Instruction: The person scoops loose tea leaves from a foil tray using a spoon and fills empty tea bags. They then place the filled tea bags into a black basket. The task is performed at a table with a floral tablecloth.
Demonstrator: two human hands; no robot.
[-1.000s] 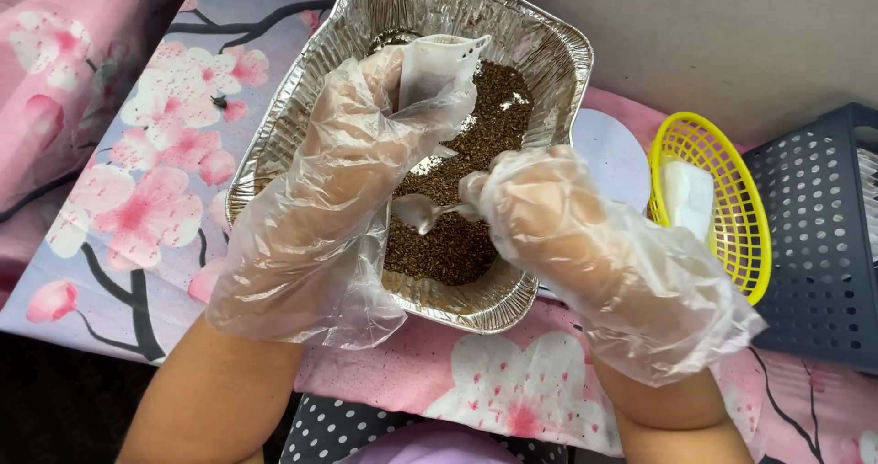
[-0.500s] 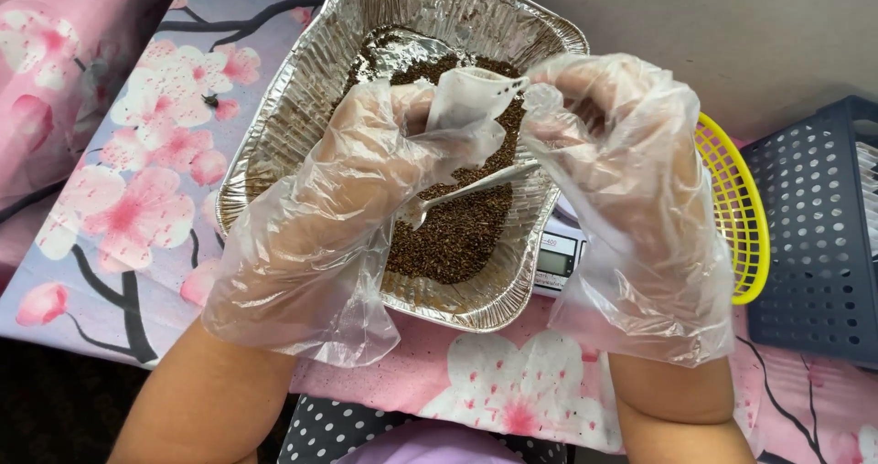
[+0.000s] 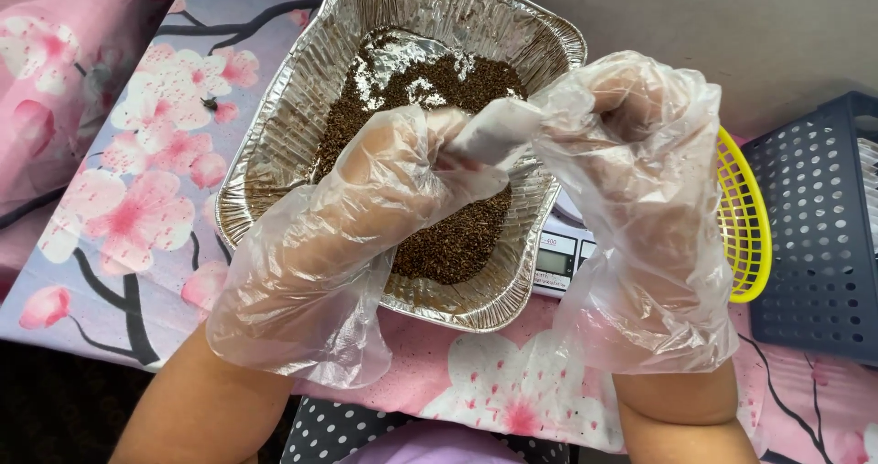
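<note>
R hand (image 3: 640,199) risen, sachet (image 3: 494,130) btwn both grips

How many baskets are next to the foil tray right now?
2: a yellow basket just right of the foil tray, partly behind the right hand, and a dark blue basket at the right edge. Others may be hidden.

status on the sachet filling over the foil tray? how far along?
Done: nothing finished shows. In hand: both gloved hands, left hand and right hand, pinch one small white sachet above the foil tray. Left: plenty of brown granules in the tray; the yellow basket shows nothing inside.
</note>
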